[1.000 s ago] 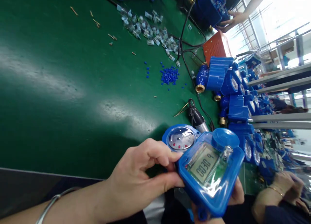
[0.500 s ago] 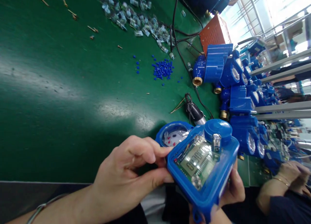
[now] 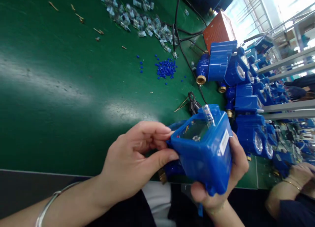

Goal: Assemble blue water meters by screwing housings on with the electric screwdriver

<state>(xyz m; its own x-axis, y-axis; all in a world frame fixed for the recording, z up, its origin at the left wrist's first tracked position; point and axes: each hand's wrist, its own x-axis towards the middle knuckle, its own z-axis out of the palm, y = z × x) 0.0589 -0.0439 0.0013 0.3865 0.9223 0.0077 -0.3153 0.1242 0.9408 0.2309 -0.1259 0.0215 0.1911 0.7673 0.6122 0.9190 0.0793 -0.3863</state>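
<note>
I hold a blue water meter (image 3: pixel 204 151) with a clear display window over the near edge of the green table (image 3: pixel 61 89). The meter is tipped away from me, so its side with a white label faces up. My left hand (image 3: pixel 133 161) grips its left edge with thumb and fingers closed. My right hand (image 3: pixel 221 177) wraps round it from below and from the right. A small clear plastic piece (image 3: pixel 208 114) sticks up from the meter's top.
A row of blue water meters (image 3: pixel 236 86) with brass fittings stands at the right. Small blue caps (image 3: pixel 166 69) and clear plastic clips (image 3: pixel 142 20) lie scattered further back. Black cables (image 3: pixel 183 46) and an orange box (image 3: pixel 216 30) sit behind. Another person's arm (image 3: pixel 290 191) rests at the lower right.
The meter has been tilted away from me: its display faced up before and now its labelled side shows. Both hands shifted with it, the right hand coming further round.
</note>
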